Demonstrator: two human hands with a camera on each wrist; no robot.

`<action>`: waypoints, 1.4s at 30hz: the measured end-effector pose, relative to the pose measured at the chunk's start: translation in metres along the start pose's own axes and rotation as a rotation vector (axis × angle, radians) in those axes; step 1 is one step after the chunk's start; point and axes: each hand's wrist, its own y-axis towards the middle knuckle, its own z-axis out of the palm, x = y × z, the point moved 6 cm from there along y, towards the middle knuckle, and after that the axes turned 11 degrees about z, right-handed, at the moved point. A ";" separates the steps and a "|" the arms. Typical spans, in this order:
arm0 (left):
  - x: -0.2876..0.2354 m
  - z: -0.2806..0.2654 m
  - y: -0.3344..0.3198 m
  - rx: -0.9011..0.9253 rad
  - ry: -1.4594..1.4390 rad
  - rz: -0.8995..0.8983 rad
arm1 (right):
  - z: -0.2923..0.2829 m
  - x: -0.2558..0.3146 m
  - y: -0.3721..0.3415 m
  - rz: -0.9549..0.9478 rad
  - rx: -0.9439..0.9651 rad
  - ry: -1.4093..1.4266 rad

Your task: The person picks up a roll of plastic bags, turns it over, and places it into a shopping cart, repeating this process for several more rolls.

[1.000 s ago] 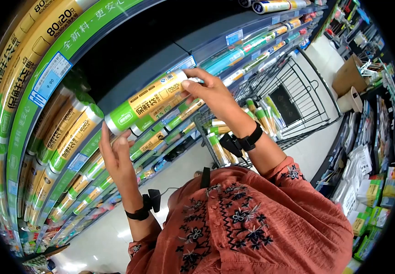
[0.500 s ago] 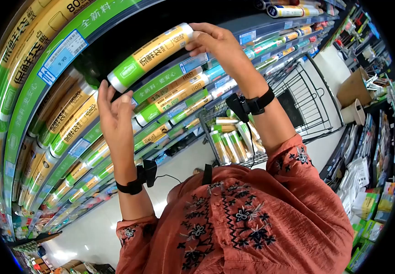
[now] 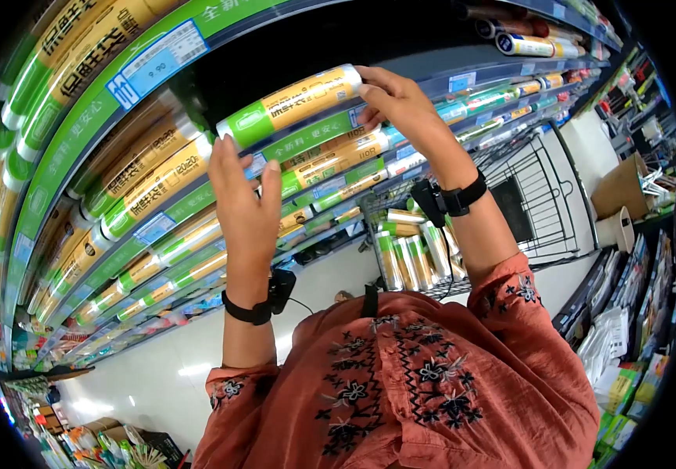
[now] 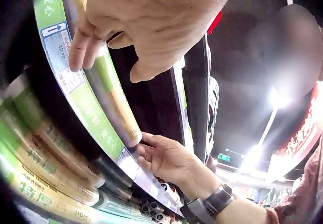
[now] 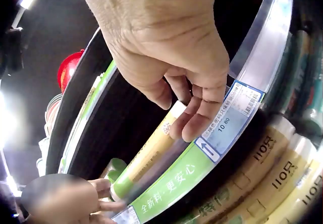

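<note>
A roll of plastic bags, yellow with a green band and white ends, lies along the front of a dark shelf, just behind its green edge strip. My left hand is at its left end, fingers mostly straight and fingertips right at the white cap. At the other end is my right hand, its loosely bent fingers and thumb touching the tip. In the right wrist view, fingers of this hand hang over the shelf edge beside the roll's end. Similar bag rolls lie left of it.
Price tags line the shelf edges, with more rolls on lower shelves. A wire shopping cart stands at the right, several bag rolls inside. Beyond it are a cardboard box and another goods rack.
The roll has moved from in front of the shelf edge back onto the shelf. My right fingers have eased at its end, and my left hand has turned more upright. The head view has shifted.
</note>
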 end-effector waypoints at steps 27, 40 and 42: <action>0.007 -0.004 -0.065 0.087 -0.123 -0.058 | 0.013 0.000 0.010 -0.140 -0.002 -0.015; 0.014 0.004 -0.115 0.235 -0.168 -0.228 | 0.022 0.022 0.027 -0.194 -0.077 -0.519; 0.015 0.003 -0.118 0.231 -0.171 -0.231 | 0.023 0.020 0.030 -0.279 -0.118 -0.561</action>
